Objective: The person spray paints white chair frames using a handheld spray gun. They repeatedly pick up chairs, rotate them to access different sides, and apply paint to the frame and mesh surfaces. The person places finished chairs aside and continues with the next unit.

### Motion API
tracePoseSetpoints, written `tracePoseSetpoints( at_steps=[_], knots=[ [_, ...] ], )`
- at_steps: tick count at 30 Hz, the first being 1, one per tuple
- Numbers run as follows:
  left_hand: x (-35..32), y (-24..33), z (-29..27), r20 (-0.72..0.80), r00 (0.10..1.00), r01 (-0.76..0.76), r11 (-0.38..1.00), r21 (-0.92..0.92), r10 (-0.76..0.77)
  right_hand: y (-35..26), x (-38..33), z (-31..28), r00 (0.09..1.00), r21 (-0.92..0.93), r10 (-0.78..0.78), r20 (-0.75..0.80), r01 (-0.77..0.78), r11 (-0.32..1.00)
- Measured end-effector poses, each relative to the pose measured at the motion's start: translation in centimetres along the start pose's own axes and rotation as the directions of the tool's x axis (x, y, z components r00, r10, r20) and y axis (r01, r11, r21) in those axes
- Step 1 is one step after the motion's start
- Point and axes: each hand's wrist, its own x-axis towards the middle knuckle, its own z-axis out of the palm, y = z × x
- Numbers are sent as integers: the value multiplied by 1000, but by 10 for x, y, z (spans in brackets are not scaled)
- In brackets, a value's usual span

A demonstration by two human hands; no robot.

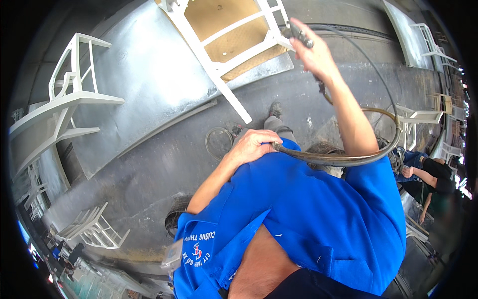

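My right hand (314, 54) reaches forward, wrapped round a grey metal spray gun (302, 36); the palm hides part of it. The gun is beside the lower right corner of a white wooden chair frame (242, 62), close to a leg. A brown hose (338, 160) loops beneath my right forearm. Near my waist, my left hand (255, 144) is closed on the hose, by its metal fitting. The chair frame lies over a tan board (239, 44), one long leg pointing toward me.
A shiny metal-topped table (149, 74) carries the board. White chairs stand at left (74, 94), lower left (97, 226) and right (416, 119). A thin dark hose (371, 62) arcs at right. Another person (425, 174) sits at far right. A coiled hose (218, 143) lies on the floor.
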Motion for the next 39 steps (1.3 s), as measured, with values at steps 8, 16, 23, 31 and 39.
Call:
tracePoseSetpoints(
  at_steps=[8,16,23,31,39],
  knots=[
    [4,6,14,75,988,130,987,97,-137,72,-61,84,961,170,116,250,-161,972],
    [-9,17,29,4,969,246,958,151,-249,111,-77,103,987,238,65,146,-99,966],
    [-3,23,41,-14,973,227,954,196,-229,156,-59,64,979,175,166,-114,-145,974],
    [12,25,54,34,981,179,962,204,-190,178,-53,40,983,38,101,-153,-96,995],
    [17,18,66,49,968,232,955,185,-245,169,-97,77,991,172,-136,-7,136,976]
  ],
)
